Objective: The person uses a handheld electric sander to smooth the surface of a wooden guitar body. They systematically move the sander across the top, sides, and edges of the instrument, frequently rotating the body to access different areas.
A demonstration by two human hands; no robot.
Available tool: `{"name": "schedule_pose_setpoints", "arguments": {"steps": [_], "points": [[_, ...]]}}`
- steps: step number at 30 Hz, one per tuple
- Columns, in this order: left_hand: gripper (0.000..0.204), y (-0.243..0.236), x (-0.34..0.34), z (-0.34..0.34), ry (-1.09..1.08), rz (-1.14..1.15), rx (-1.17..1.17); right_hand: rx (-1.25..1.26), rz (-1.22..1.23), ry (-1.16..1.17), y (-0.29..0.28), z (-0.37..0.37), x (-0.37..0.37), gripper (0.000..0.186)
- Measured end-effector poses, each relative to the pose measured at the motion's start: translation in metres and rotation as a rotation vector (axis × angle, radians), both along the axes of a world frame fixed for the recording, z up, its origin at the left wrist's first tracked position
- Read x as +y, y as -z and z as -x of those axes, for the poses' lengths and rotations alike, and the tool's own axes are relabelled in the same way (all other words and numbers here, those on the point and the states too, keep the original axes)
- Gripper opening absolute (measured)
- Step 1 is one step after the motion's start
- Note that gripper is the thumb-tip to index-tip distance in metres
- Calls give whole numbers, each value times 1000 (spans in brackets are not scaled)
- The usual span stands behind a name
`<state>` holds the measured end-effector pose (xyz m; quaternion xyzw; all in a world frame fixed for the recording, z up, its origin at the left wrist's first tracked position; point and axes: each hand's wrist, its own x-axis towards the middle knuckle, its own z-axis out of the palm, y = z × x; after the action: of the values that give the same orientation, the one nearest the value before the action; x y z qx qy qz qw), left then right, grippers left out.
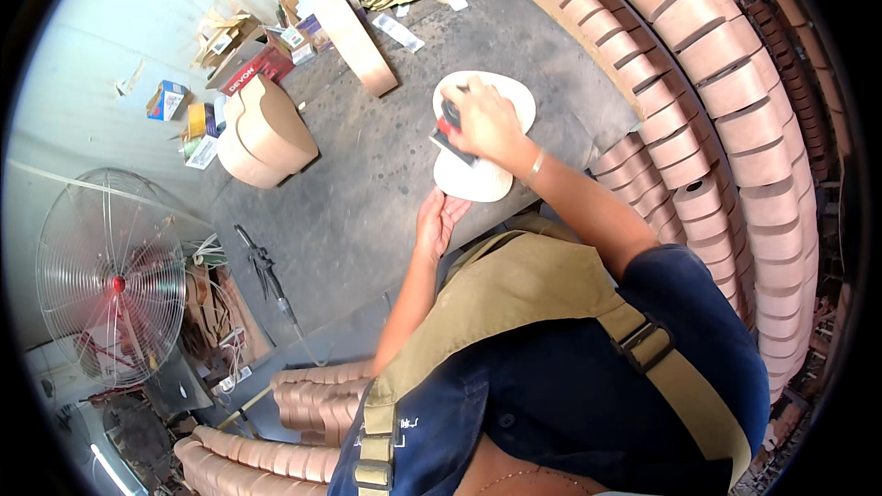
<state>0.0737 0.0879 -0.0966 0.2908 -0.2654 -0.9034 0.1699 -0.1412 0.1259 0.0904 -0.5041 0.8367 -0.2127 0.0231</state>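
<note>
A pale wooden ukulele-shaped body (482, 186) lies on the dark worktable (358, 165). My right hand (489, 121) is wrapped round a black and red hand sander (452, 143), whose flat pad rests across the body's waist. At the near edge of the body, my left hand (440, 222) holds the rim, its thumb up against the side and its fingers partly hidden by the wood.
Left on the table sit another wooden body (266, 133) and a black pistol-shaped air tool (262, 262) with a hose. Boxes (253, 64) and a long wooden board (354, 41) line the back. Curved wooden side stacks (726, 83) crowd the right; a fan (115, 280) stands left.
</note>
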Motion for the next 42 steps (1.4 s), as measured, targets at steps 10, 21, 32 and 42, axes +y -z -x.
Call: {"name": "schedule_pose_setpoints", "arguments": {"steps": [10,21,32,42], "points": [[33,16,4,-2,-90,11,-94,52,-96,-304,7,-81,-42,55],[33,27,1,-8,-44,44,-119,-37,-174,-384,-11,-76,-19,64],[36,14,5,-4,-29,64,-99,-15,57,-254,8,-48,8,54],[42,15,5,-1,-31,5,-52,-45,181,-20,6,28,26,49]]}}
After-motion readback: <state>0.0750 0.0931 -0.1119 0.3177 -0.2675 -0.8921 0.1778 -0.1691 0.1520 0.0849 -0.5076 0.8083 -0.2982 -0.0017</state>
